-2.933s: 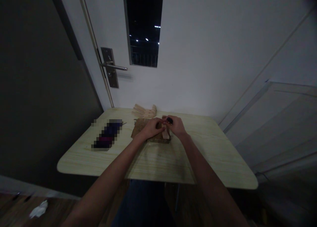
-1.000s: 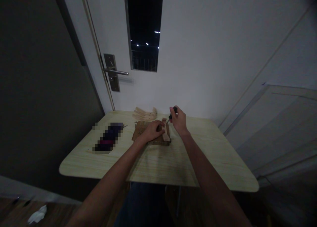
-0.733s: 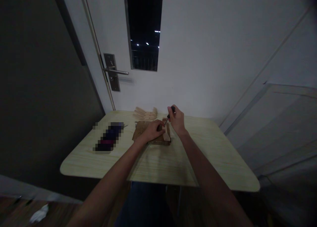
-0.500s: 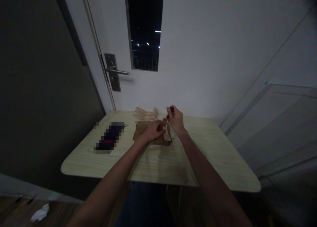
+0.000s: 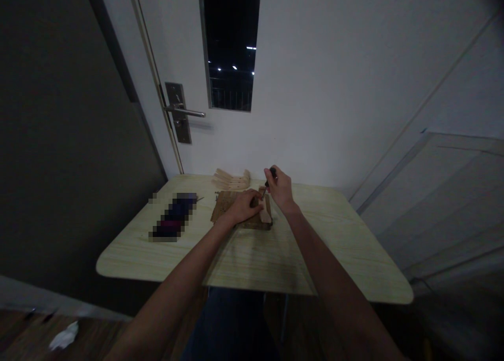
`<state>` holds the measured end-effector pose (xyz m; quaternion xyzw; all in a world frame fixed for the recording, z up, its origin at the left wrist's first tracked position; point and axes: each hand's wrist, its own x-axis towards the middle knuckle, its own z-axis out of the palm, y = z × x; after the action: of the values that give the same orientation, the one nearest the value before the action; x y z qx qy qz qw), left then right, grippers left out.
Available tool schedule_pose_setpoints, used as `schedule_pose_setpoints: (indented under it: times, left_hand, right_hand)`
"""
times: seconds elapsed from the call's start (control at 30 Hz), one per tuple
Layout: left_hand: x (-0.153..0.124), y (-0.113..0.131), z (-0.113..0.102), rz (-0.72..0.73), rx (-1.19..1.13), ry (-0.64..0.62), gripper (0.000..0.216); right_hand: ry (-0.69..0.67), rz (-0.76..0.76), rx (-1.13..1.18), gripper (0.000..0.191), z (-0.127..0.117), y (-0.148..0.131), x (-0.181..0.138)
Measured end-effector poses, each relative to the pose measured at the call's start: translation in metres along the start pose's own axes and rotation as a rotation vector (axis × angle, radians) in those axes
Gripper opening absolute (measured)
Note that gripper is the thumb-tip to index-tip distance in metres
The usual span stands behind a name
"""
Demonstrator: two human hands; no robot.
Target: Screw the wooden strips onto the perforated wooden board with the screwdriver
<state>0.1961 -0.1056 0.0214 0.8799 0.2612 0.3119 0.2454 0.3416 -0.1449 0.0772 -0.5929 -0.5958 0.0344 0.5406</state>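
- Pale wood is showing just below and right of the frame's centre: a narrow wooden piece is lying on a brown board, its long axis running up and down the frame, slanting slightly.
- We are seeing the left hand laying its fingertips on that piece from the left; whether they are pinching or only pressing, we are not managing to tell.
- The right hand is keeping its grip closed around a black-handled tool, whose thin shaft is slanting toward the lower left.
- From the right grip, we are finding the piece down and to the left. The left hand is lying nearer, touching it; the shaft is pointing at its upper part, beside the left fingertips, and we are not making out whether the tip is touching.
- Higher in the frame, a fan of pale wooden parts is lying along the table's far edge.
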Motion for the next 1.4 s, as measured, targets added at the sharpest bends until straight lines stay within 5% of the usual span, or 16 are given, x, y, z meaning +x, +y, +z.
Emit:
schedule_pose_setpoints:
  times: [0.87, 1.1, 1.4]
  left_hand:
    - [0.015, -0.002, 0.003, -0.114, 0.059, 0.05, 0.014]
    - [0.015, -0.005, 0.01, -0.111, 0.046, 0.093, 0.011]
    - [0.015, -0.005, 0.011, -0.08, 0.035, 0.084, 0.012]
  right_hand:
    - [-0.025, -0.005, 0.01, 0.044, 0.002, 0.004, 0.003]
    - [-0.023, -0.008, 0.009, 0.029, 0.0, 0.011, 0.001]
    - [-0.264, 0.016, 0.196, 0.038, -0.004, 0.017, -0.007]
